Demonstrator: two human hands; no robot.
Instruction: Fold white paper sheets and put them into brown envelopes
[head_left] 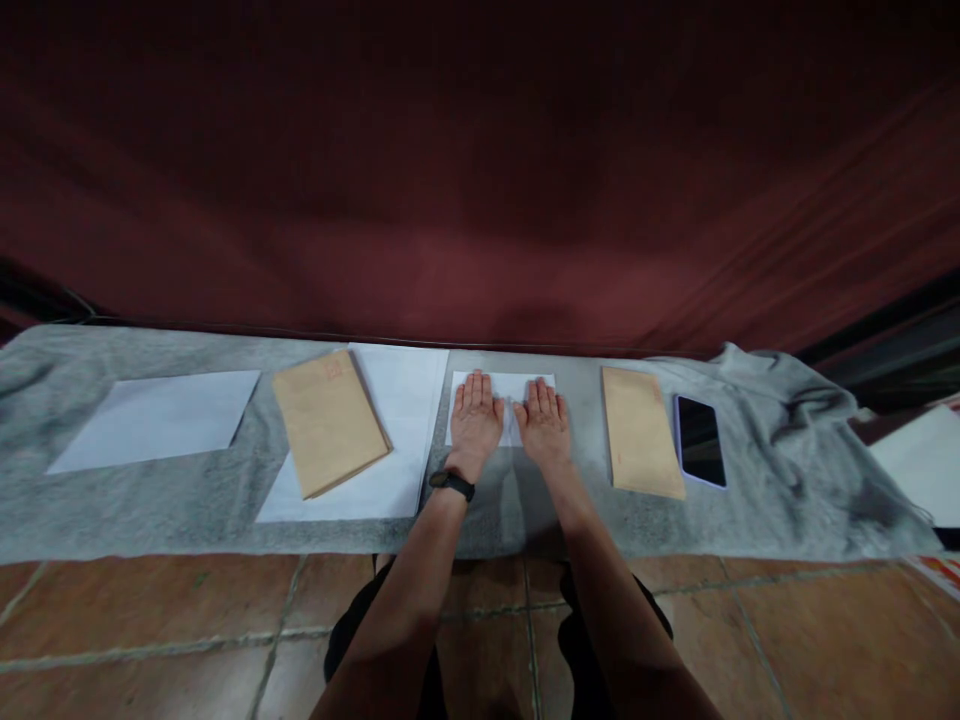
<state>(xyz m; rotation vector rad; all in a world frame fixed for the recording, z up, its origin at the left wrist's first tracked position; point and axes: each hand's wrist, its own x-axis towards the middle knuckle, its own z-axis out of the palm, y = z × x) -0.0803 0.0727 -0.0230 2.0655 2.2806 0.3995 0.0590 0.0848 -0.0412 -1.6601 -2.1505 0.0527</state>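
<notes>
A white sheet of paper (pixel 154 422) lies at an angle toward the left end of a long surface draped in grey cloth (pixel 187 510), with a strip of fabric separating it from a set of brown envelopes (pixel 330 420). Those envelopes rest tilted on larger white sheets (pixel 360 492), whose lower edge stops above the cloth's front border and whose right edge slants close to a person's left arm. At center, the left hand (pixel 477 415), a black watch (pixel 452 484) on its wrist, presses palm down on a small white paper (pixel 511 385), fingers straight and close together, gripping nothing. The right hand (pixel 545 425) lies flat on the same paper's right part, fingers extended and only slightly spread, likewise grasping nothing. A narrow gap parts the two thumbs, and the paper's corners show beyond the hands. Farther right, across a stretch of cloth, a single brown envelope (pixel 643 432) stands lengthwise beside a phone (pixel 701 441) in a purple case, the two nearly edge to edge. Past the phone, the cloth bunches into folds (pixel 806 400), narrowing the level room there.
</notes>
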